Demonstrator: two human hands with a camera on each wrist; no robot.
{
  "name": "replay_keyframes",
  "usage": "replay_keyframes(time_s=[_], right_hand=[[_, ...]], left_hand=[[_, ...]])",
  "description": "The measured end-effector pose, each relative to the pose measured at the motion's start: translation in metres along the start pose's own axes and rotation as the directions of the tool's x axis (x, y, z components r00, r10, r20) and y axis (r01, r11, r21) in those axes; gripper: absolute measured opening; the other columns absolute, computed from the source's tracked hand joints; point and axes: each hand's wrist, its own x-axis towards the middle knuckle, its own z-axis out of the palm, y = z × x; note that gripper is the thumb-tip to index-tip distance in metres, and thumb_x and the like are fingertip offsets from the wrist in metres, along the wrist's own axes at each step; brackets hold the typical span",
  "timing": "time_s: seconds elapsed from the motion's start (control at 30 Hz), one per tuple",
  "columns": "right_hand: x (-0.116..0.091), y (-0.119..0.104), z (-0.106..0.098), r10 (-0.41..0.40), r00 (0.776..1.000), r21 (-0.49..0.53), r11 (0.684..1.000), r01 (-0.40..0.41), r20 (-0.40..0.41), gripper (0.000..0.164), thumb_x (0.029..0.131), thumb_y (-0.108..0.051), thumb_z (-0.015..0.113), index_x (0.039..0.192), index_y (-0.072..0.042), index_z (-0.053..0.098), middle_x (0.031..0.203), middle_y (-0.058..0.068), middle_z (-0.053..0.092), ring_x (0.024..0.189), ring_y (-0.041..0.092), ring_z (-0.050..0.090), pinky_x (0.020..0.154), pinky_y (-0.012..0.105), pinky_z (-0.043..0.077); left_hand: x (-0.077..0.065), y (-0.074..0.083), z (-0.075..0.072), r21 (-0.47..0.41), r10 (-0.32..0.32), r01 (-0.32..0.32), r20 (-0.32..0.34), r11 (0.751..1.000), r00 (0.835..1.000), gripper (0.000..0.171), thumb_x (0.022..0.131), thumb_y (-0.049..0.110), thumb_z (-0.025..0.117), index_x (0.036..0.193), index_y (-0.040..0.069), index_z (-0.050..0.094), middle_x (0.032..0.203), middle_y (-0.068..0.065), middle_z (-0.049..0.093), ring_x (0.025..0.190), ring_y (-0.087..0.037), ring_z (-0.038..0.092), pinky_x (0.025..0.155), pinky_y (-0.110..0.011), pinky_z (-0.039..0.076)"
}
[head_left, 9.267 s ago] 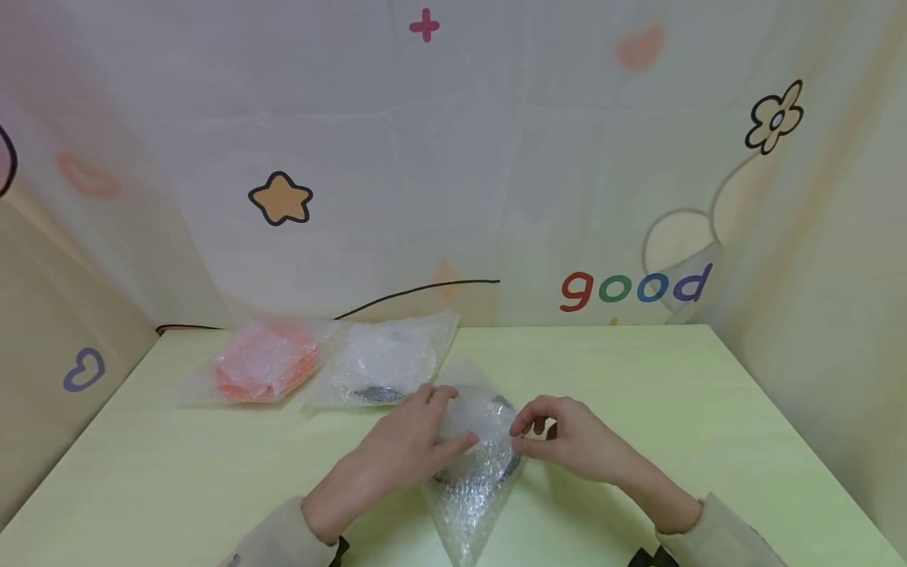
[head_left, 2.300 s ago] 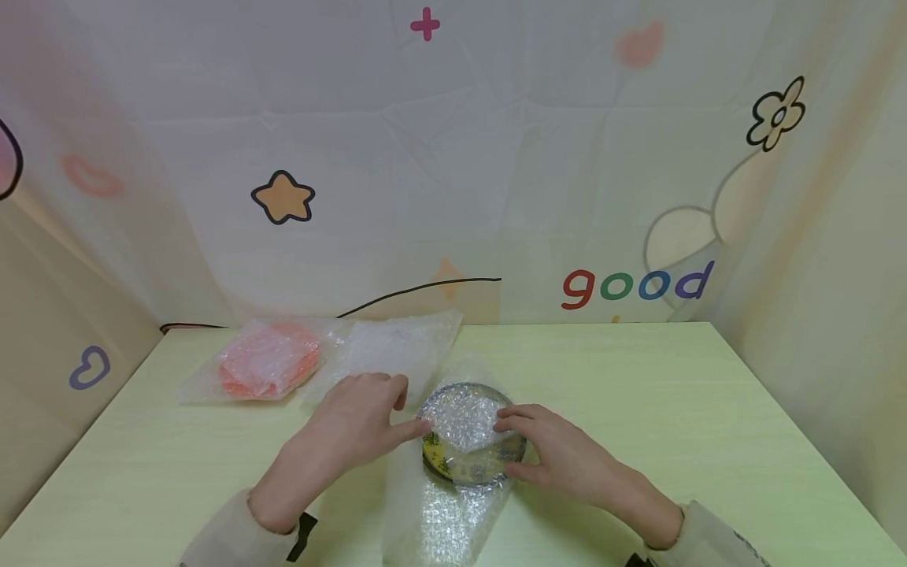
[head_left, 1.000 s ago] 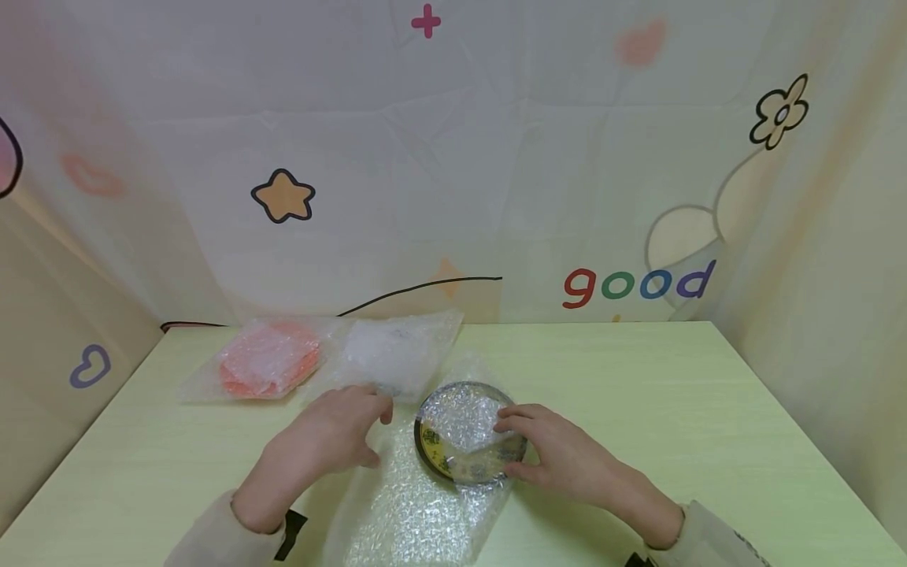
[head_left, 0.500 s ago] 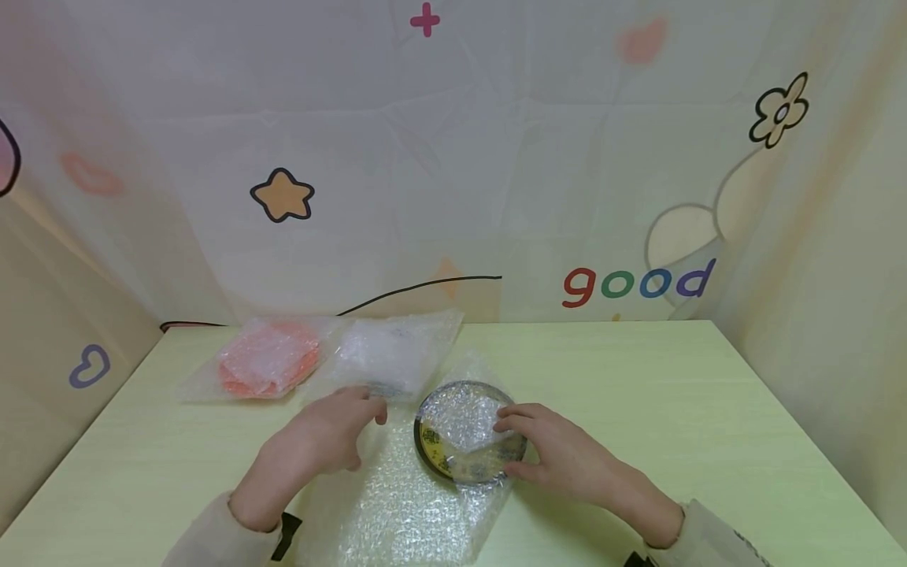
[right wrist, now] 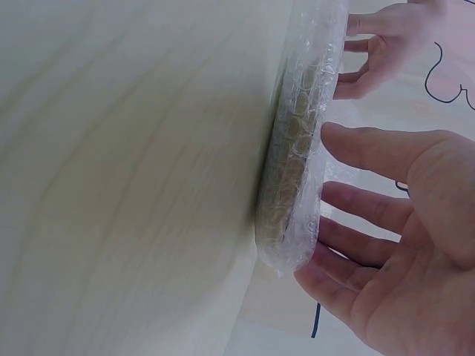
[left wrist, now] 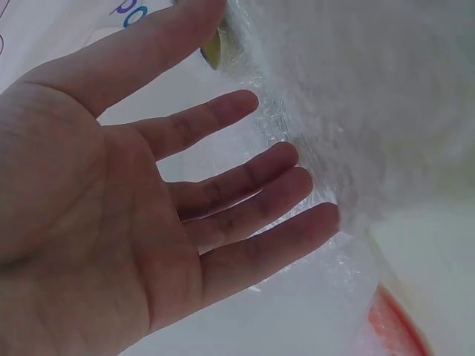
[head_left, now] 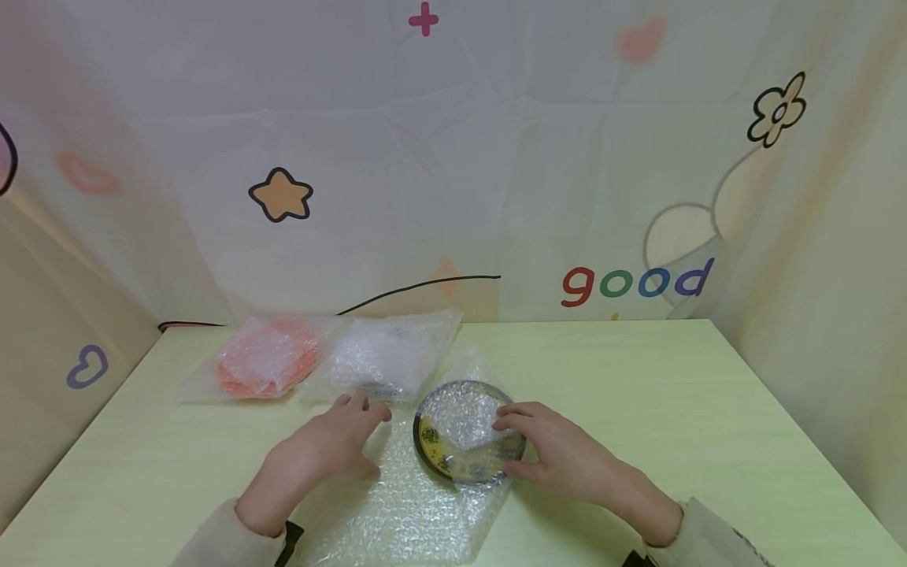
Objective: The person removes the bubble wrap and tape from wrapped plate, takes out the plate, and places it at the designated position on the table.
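Note:
A round, dark-rimmed disc [head_left: 434, 447] with a yellow patterned face lies on a sheet of bubble wrap [head_left: 397, 512], and part of the wrap still covers its top and right side. My right hand [head_left: 556, 449] rests on the disc's right edge, its fingertips and thumb pressing the wrapped surface. In the right wrist view, the wrapped edge [right wrist: 286, 178] of the disc shows beside those fingertips. My left hand [head_left: 326, 449] hovers over the wrap's spread-out left part, fingers loosely extended. The left wrist view shows the fingertips [left wrist: 323, 216] right at the bubble wrap.
Two more bubble-wrapped packages lie at the back left: one with a pink-orange thing [head_left: 269, 362] inside, the other a whitish package [head_left: 386, 354] with a dark edge. A printed curtain [head_left: 496, 173] hangs behind the pale yellow-green table [head_left: 673, 425].
The bubble wrap's left flap has been folded out leftward, uncovering the disc's left side. My left hand went left with it, then shifted slightly right. My right hand stayed on the disc's edge lately.

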Motion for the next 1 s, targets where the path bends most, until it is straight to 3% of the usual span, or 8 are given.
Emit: replay_keyframes(time_s=[0.27,0.43,0.53,0.7,1.0], right_hand=[[0.0,0.0,0.0,-0.002,1.0,0.005,1.0,0.003,-0.011,0.043,0.087,-0.017,0.084,0.124,-0.004,0.068,0.137,0.014,0.06,0.129,0.035,0.054,0.105,0.052,0.046],[-0.001,0.0,-0.001,-0.012,1.0,0.015,1.0,0.012,-0.023,0.042,0.088,-0.017,0.083,0.125,-0.004,0.067,0.136,0.013,0.06,0.128,0.035,0.055,0.105,0.052,0.046],[-0.001,0.001,-0.002,-0.011,0.999,0.022,1.0,0.012,-0.032,0.042,0.089,-0.016,0.083,0.125,-0.004,0.067,0.136,0.013,0.06,0.128,0.035,0.055,0.105,0.051,0.046],[-0.001,0.001,-0.002,-0.016,0.999,0.027,0.999,0.017,-0.044,0.041,0.089,-0.014,0.082,0.125,-0.004,0.066,0.135,0.013,0.061,0.128,0.035,0.055,0.104,0.051,0.047],[0.0,-0.001,-0.002,-0.005,0.999,0.043,0.999,0.006,-0.038,0.047,0.09,-0.013,0.081,0.131,0.0,0.063,0.141,0.016,0.058,0.132,0.036,0.053,0.107,0.052,0.044]], left_hand=[[0.002,0.002,0.009,0.021,-0.041,0.041,0.018,0.999,0.999,0.069,0.084,0.027,0.087,0.139,0.001,0.055,0.136,-0.031,0.043,0.128,-0.047,0.043,0.081,-0.058,0.056],[0.001,0.002,0.016,0.063,-0.061,0.059,0.022,0.996,0.998,0.078,0.086,0.03,0.085,0.148,-0.001,0.05,0.142,-0.031,0.038,0.131,-0.045,0.039,0.076,-0.049,0.059],[-0.001,0.003,0.02,0.105,-0.055,0.053,0.018,0.993,0.998,0.081,0.087,0.034,0.083,0.15,-0.002,0.047,0.147,-0.032,0.035,0.135,-0.046,0.036,0.085,-0.053,0.057],[-0.004,0.005,0.021,0.16,-0.045,0.044,0.002,0.986,0.999,0.082,0.09,0.038,0.08,0.151,-0.003,0.045,0.155,-0.035,0.029,0.144,-0.049,0.028,0.105,-0.067,0.039],[-0.012,0.009,0.025,0.185,-0.021,0.023,-0.015,0.982,1.0,0.075,0.092,0.035,0.078,0.147,-0.006,0.049,0.157,-0.036,0.025,0.145,-0.051,0.025,0.102,-0.067,0.043]])
